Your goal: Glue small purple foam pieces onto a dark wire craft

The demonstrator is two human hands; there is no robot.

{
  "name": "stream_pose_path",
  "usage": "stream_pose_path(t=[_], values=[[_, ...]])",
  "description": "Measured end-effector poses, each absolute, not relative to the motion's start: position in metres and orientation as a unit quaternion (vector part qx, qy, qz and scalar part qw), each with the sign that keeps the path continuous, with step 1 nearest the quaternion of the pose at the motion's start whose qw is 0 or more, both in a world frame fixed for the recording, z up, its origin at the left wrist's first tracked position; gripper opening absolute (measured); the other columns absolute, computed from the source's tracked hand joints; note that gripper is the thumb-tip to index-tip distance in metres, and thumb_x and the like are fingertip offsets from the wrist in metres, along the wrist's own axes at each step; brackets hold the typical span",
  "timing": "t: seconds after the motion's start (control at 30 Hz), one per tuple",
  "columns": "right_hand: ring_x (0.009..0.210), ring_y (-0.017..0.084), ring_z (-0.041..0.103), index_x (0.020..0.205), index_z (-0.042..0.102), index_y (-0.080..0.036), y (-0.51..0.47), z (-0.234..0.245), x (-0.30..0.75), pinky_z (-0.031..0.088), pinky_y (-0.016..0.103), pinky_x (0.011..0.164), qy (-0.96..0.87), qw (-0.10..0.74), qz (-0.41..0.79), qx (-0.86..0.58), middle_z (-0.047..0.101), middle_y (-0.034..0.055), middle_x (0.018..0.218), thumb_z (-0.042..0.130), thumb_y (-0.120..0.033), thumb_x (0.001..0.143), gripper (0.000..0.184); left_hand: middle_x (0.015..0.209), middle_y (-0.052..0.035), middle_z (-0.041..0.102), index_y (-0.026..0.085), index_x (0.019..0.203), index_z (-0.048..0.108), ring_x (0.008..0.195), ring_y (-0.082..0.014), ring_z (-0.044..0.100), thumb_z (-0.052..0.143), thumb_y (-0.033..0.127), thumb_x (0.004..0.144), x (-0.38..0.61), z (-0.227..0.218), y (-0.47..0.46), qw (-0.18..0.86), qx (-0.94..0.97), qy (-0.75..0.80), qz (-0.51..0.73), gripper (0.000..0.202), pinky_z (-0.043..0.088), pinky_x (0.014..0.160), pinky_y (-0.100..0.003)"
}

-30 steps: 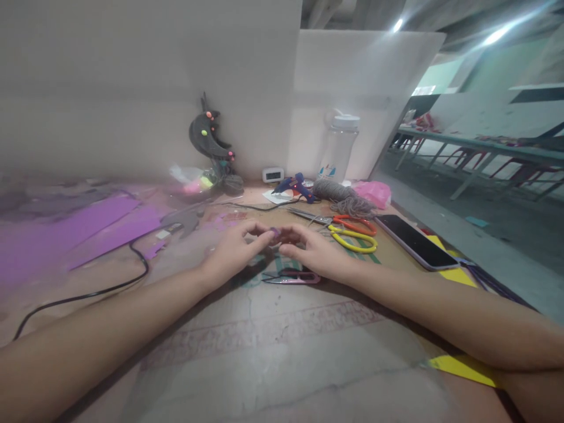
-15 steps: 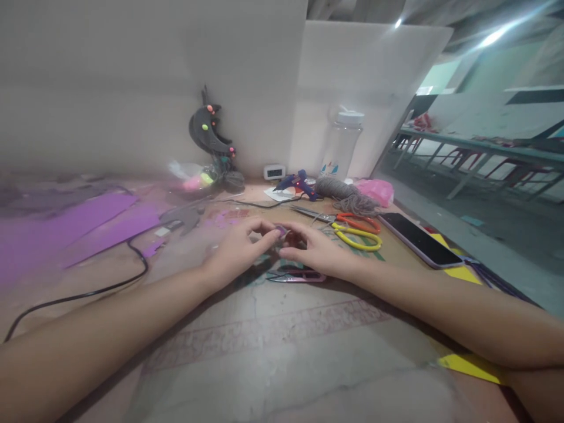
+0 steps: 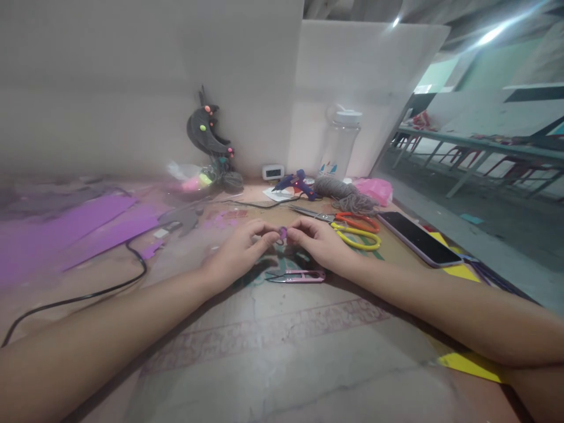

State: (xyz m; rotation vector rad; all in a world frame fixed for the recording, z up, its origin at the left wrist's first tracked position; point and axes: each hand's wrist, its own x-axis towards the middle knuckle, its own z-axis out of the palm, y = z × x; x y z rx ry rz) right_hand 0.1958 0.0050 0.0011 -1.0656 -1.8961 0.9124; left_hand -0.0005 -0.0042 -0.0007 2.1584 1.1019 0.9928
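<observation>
A small purple piece (image 3: 282, 234), too small to name more exactly, is pinched between my two hands above the table. My left hand (image 3: 242, 249) grips its left side with thumb and forefinger. On the other side, my right hand (image 3: 324, 244) holds it between thumb and fingertips. Pink-handled thread snips (image 3: 299, 277) lie just below the hands. Behind my right hand are orange-handled scissors (image 3: 356, 221) and a yellow-handled tool (image 3: 359, 238), whose front part is hidden by the hand.
A blue glue gun (image 3: 297, 183), a small digital clock (image 3: 273, 172), grey yarn (image 3: 339, 191) and a clear bottle (image 3: 341, 144) stand along the back. A phone (image 3: 418, 238) lies right. Purple sheets (image 3: 88, 223) and a black cord (image 3: 88, 292) are left. A dark crescent ornament (image 3: 205, 132) is behind.
My right hand has turned, and its thumb now presses against the purple piece, which shows more plainly between the fingertips. My left hand stays nearly in place.
</observation>
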Motion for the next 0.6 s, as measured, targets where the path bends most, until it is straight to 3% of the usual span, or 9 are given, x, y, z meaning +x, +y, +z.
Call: stream_pose_path(t=[0.13,0.33,0.4,0.5,0.6], values=[[0.063,0.011,0.052,0.077,0.058,-0.017,0.007,-0.002,0.196,0.041,0.024,0.060,-0.728,0.393,0.377,-0.417,0.059,-0.0010,0.072,0.055,-0.039,0.086,0.024,0.095,-0.0057,0.068,0.019,0.099,0.068,0.090,-0.0196,0.062,0.034,0.047,0.097,0.000,-0.008,-0.001,0.311,0.758,0.412,0.399,0.044,0.047,0.085,-0.030],[0.066,0.011,0.052,0.078,0.058,-0.017,0.007,-0.003,0.197,0.041,0.024,0.063,-0.737,0.406,0.362,-0.401,0.060,-0.0008,0.072,0.055,-0.038,0.086,0.022,0.092,-0.0048,0.062,0.017,0.119,0.056,0.087,-0.0181,0.060,0.038,0.047,0.095,0.002,-0.015,0.007,0.383,0.688,0.407,0.463,0.042,0.048,0.083,-0.032],[0.067,0.011,0.053,0.078,0.058,-0.017,0.008,-0.003,0.198,0.042,0.025,0.065,-0.733,0.410,0.371,-0.395,0.060,-0.0008,0.073,0.055,-0.038,0.087,0.023,0.088,-0.0028,0.060,0.018,0.113,0.055,0.082,-0.0165,0.059,0.043,0.046,0.094,0.002,-0.014,0.010,0.387,0.667,0.421,0.478,0.036,0.048,0.078,-0.030],[0.068,0.012,0.054,0.080,0.058,-0.017,0.009,-0.004,0.200,0.043,0.025,0.067,-0.728,0.414,0.384,-0.388,0.060,-0.0009,0.074,0.055,-0.039,0.087,0.024,0.078,0.0007,0.055,0.018,0.086,0.054,0.075,-0.0143,0.055,0.050,0.042,0.091,-0.001,-0.012,0.013,0.355,0.666,0.444,0.483,0.025,0.045,0.072,-0.027],[0.069,0.012,0.054,0.080,0.058,-0.017,0.009,-0.003,0.200,0.043,0.025,0.067,-0.728,0.412,0.386,-0.389,0.060,-0.0008,0.074,0.055,-0.039,0.087,0.024,0.071,0.0025,0.051,0.019,0.073,0.049,0.066,-0.0130,0.049,0.049,0.041,0.091,-0.003,-0.010,0.012,0.332,0.678,0.456,0.471,0.028,0.040,0.063,-0.025]])
